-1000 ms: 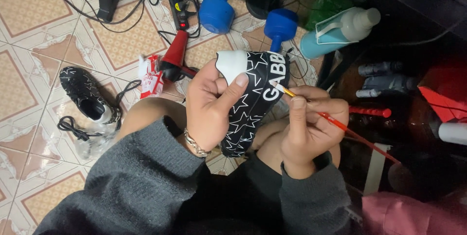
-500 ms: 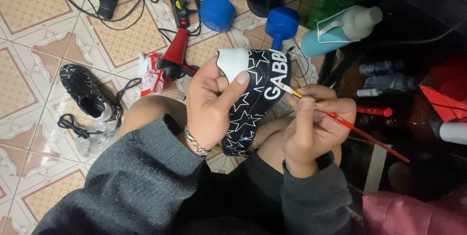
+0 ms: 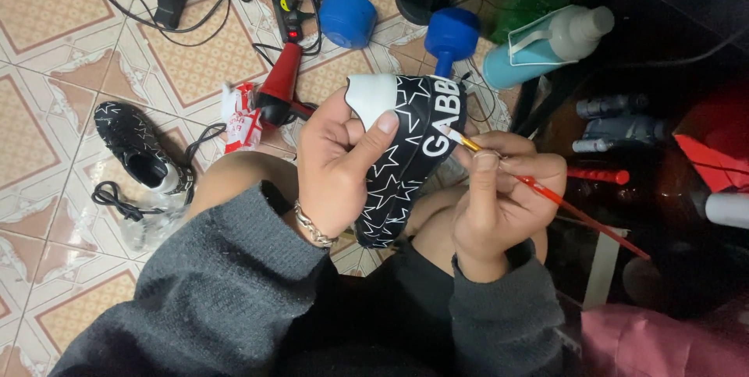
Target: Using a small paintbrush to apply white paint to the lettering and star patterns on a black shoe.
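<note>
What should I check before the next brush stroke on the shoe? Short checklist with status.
1. Left hand grips the black star-print shoe, thumb across its side: ok.
2. Right hand pinches the red-handled brush near the ferrule: ok.
3. Brush tip meets the white lettering on the shoe's side: ok.
4. Paint load on the bristles: cannot tell, too small.
5. Wet paint under the left thumb: cannot tell.
6. Room for the brush handle: it points toward clutter at the right, by the red rod: cannot tell if it is clear of it.
</note>
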